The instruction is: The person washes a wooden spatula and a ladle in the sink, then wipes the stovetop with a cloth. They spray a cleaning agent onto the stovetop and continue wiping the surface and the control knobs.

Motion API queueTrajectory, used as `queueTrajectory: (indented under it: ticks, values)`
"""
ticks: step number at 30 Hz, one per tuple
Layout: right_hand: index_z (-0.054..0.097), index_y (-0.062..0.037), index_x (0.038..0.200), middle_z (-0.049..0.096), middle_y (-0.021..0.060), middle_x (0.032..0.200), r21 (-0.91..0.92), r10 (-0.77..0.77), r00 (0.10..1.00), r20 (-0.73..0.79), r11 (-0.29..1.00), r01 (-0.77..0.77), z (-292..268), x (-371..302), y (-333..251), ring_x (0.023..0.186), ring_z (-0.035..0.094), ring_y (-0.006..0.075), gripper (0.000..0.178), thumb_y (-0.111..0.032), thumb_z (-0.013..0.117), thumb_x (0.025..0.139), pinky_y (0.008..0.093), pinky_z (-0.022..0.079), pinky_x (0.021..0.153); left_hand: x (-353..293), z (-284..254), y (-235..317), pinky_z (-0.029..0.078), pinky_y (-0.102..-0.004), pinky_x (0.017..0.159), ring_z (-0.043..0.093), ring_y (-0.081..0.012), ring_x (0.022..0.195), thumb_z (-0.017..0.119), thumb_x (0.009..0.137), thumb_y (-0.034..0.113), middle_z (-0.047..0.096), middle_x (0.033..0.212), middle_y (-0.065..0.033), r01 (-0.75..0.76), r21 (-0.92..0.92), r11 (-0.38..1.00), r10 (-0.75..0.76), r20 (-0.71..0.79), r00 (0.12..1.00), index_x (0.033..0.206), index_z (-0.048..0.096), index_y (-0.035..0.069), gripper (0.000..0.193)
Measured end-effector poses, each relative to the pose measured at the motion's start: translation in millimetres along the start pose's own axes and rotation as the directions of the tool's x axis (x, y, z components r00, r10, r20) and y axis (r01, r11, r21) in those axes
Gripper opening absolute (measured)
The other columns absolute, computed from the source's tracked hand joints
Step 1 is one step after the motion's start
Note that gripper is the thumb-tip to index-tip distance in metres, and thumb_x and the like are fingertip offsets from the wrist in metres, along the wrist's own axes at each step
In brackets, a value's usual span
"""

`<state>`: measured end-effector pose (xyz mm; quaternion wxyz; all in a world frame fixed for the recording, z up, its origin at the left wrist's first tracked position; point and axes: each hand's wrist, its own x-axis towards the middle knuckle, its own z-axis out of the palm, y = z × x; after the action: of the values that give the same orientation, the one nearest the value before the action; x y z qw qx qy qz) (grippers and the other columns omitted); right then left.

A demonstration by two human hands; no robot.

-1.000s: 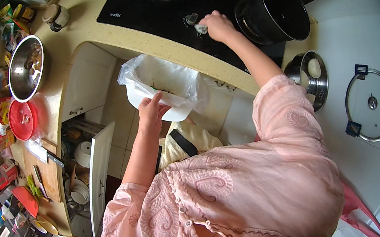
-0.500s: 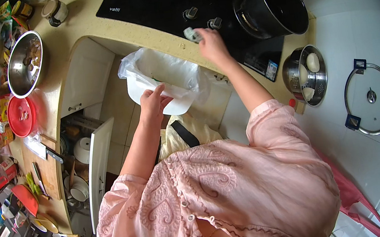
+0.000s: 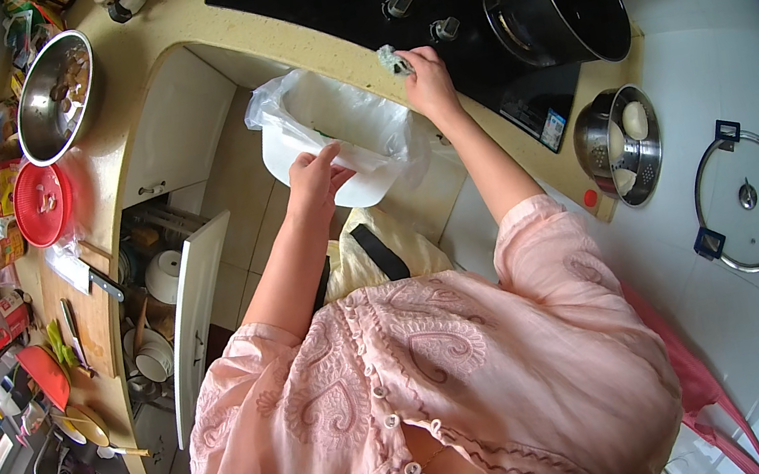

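Note:
My left hand [image 3: 316, 177] is closed on the near rim of a white bin [image 3: 284, 155], held below the counter's front edge. A translucent plastic bag [image 3: 392, 123] lines the bin and folds out over its rim. A small bit of green shows inside. Just beyond the bin, my right hand [image 3: 431, 84] grips a crumpled pale greenish cloth [image 3: 392, 60] at the counter edge, beside the black cooktop [image 3: 344, 35]. Its fingertips are partly hidden behind the hand.
A black pot [image 3: 563, 12] stands on the cooktop's right. Right of it sits a steel colander [image 3: 599, 147] with pale round pieces. A glass lid [image 3: 746, 198] is at the far right. At left are a steel bowl [image 3: 34, 120], red basket [image 3: 45, 220], knife [image 3: 105, 283] and open drawer [image 3: 195, 315].
The whole view has shifted a little. My right hand and the cloth have slid slightly toward the counter's near edge. My left hand keeps its hold on the bin.

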<state>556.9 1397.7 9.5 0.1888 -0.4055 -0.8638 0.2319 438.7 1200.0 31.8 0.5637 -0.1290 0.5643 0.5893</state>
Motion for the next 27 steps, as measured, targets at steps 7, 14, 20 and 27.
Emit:
queueTrajectory:
  ticks: [7,14,20,27]
  values:
    - [0.061,-0.0069,0.101,0.054,0.0134,0.097,0.197,-0.074,0.994,0.079,0.979,0.058,14.9,-15.8,-31.1,0.090,0.052,0.0310,0.037,0.004,0.049,0.068,0.0355,0.043,0.082,-1.7,0.1,3.2,0.054,-0.0350,0.069,0.060,-0.0268,0.071,0.059,0.081,0.011,0.055,0.085,-0.0200,0.007,-0.024,1.000,-0.006,0.050,0.999,0.095,0.042,-0.010,0.030]
    - [0.060,-0.0092,0.101,0.055,0.0120,0.096,0.234,-0.022,0.972,0.234,0.972,-0.034,14.3,-15.0,-27.2,0.092,0.053,0.0303,0.036,0.002,0.050,0.069,0.0364,0.044,0.081,-0.1,-5.0,4.3,0.055,-0.0340,0.064,0.060,-0.0252,0.067,0.059,0.081,0.010,0.054,0.082,-0.0175,-0.013,-0.005,1.000,0.013,0.042,0.999,0.089,0.044,-0.008,0.025]
    - [0.060,-0.0086,0.102,0.054,0.0116,0.096,-0.069,0.212,0.951,-0.224,0.970,-0.232,-26.9,-11.8,33.5,0.094,0.050,0.0311,0.037,0.002,0.053,0.068,0.0384,0.043,0.081,3.3,-7.0,7.8,0.055,-0.0337,0.065,0.060,-0.0258,0.068,0.057,0.082,0.010,0.056,0.084,-0.0194,0.011,-0.027,1.000,-0.009,0.057,0.998,0.090,0.044,-0.009,0.024]
    - [0.061,-0.0052,0.098,0.054,0.0110,0.095,0.281,0.155,0.984,-0.089,0.951,-0.125,31.7,-24.3,-17.7,0.092,0.053,0.0282,0.031,0.004,0.051,0.071,0.0355,0.045,0.078,9.0,-10.7,4.2,0.055,-0.0367,0.066,0.060,-0.0269,0.068,0.057,0.082,0.008,0.056,0.083,-0.0188,0.020,-0.032,0.999,-0.017,0.094,0.995,0.088,0.043,-0.006,0.021]
